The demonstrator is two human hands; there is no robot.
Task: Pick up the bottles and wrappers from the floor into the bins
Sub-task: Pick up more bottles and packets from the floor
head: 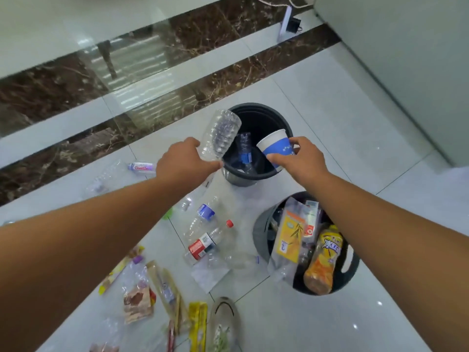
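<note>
My left hand (pixel 181 160) grips a clear crushed plastic bottle (pixel 220 134) by its neck end, holding it tilted over the left rim of the far black bin (pixel 236 176). My right hand (pixel 298 157) holds a blue and white paper cup (pixel 275 147) over the same bin's opening. Inside that bin lies a clear bottle with a blue label (pixel 244 151). The near black bin (pixel 351 265) holds wrappers and an orange drink bottle (pixel 322 260). Several clear bottles (pixel 203 237) and wrappers (pixel 162 283) lie on the white tiles in front of me.
A small pink-labelled bottle (pixel 140 167) and a clear bottle (pixel 102 177) lie to the left near the dark marble strip (pixel 76 158). My shoe (pixel 224 318) stands among wrappers at the bottom. A grey cabinet (pixel 411 59) fills the right rear.
</note>
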